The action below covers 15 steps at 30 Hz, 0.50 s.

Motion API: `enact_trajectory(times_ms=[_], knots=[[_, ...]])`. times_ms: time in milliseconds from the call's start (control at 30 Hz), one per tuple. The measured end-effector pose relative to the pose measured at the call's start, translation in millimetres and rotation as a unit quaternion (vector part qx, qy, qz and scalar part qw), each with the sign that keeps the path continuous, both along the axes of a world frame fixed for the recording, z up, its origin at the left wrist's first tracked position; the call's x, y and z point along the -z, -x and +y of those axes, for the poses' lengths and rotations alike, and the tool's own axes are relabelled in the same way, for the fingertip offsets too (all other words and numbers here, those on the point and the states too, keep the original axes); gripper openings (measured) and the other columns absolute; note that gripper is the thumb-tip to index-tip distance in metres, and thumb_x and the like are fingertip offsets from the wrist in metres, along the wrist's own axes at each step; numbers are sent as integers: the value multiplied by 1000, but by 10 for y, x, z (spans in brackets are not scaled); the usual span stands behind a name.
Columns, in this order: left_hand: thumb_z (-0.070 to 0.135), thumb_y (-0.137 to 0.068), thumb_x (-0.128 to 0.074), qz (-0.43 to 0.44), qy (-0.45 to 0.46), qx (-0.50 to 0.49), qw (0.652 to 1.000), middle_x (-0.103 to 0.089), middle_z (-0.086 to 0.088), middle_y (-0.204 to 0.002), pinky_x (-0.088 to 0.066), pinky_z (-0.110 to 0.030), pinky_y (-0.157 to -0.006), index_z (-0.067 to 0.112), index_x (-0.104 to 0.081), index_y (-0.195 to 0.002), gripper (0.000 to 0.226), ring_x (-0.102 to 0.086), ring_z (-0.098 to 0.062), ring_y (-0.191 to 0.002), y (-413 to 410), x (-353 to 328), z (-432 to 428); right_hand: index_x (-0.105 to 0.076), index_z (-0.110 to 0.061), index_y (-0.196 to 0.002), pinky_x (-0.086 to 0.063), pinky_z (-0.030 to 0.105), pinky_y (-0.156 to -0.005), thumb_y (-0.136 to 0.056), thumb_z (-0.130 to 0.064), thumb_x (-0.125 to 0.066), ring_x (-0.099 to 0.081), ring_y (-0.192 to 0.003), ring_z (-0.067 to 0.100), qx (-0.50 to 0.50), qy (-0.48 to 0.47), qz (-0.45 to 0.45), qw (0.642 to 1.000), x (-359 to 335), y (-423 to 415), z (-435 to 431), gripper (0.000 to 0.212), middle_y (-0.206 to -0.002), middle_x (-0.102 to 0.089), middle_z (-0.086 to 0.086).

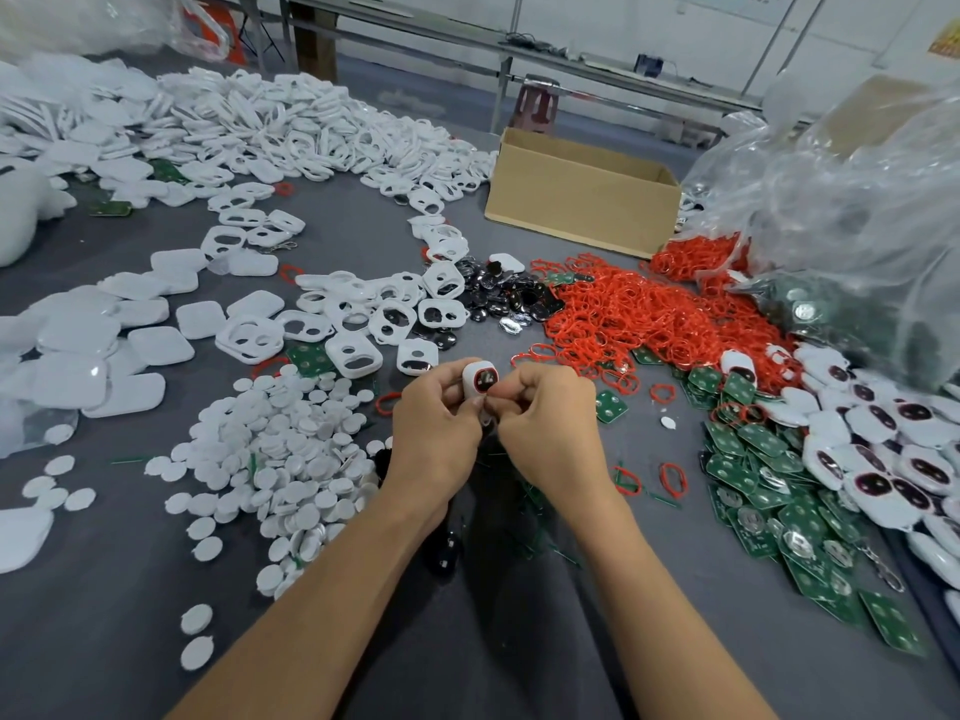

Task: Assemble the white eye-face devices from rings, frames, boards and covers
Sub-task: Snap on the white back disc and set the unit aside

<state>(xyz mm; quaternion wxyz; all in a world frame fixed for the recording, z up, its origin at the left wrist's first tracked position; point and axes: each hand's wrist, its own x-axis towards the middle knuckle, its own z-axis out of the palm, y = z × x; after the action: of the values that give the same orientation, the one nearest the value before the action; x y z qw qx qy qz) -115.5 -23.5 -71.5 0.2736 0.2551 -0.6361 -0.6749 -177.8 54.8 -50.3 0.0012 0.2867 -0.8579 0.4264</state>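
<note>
You've got the half-built device [480,379] up off the table [156,641], near centre. Your left hand [436,426] is curled round its side and your right hand [550,428] is pinching its lower edge. Watch the red ring [475,380] around the eye opening: squeeze unevenly and I reckon it pops out of its seat. If the thing slips, it lands among the white discs [280,444] on the left or the green boards [769,480] on the right. Easy to lose track of there.
</note>
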Motion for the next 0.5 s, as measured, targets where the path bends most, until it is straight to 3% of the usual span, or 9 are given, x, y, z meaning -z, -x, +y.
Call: enact_trajectory(times_ms=[267, 400, 500], knots=[[-10, -88, -55, -11, 38, -8, 999, -71, 13, -85, -50, -11, -72, 36, -63, -87, 47, -67, 3, -78, 1, 9, 19, -66, -9, -63, -50, 45, -58, -73, 0, -62, -58, -62, 32, 26, 15, 12, 999, 47, -24, -19, 14, -57, -63, 7], [-11, -87, -54, -7, 44, -12, 999, -71, 13, -84, -48, -8, -69, 34, -63, -89, 46, -64, 9, -73, 5, 6, 26, -65, -9, -60, -42, 40, -54, -70, -2, -63, -47, -55, 25, 32, 16, 23, 999, 60, -38, -38, 12, -51, -55, 0], [-9, -88, -54, -8, 40, -16, 999, -72, 11, -86, -49, -10, -72, 35, -64, -88, 46, -65, 6, -76, 11, 16, 27, -66, -12, -62, -42, 36, -54, -69, -3, -62, -49, -57, 22, 37, 9, 26, 999, 61, -39, -40, 12, -55, -59, 0]])
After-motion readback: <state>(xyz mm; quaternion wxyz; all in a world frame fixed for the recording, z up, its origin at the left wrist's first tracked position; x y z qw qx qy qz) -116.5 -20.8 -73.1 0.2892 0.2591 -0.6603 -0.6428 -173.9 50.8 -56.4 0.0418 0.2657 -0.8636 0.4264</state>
